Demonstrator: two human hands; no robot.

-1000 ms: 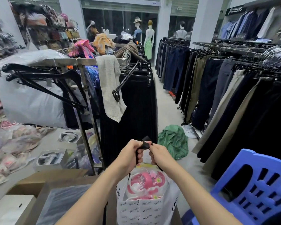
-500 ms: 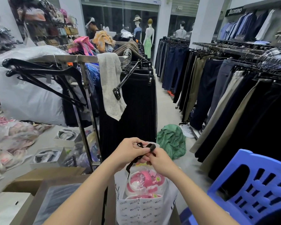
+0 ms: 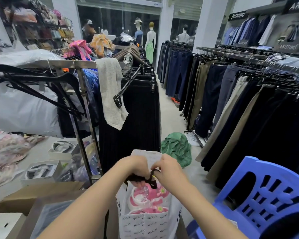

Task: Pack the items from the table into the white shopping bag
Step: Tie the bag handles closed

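Packing looks nearly done; pink items (image 3: 149, 197) sit inside the white shopping bag (image 3: 145, 223); left hand (image 3: 136, 167) and right hand (image 3: 169, 168) grasp its black handles (image 3: 149, 179), seemingly tying them.

Both arms reach forward, left hand (image 3: 136, 167) and right hand (image 3: 169, 168) closed together.

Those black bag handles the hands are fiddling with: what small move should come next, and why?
Probably pull the handles snug into a knot. Both the left hand and the right hand pinch them together above the bag, and the pink item already sits inside.
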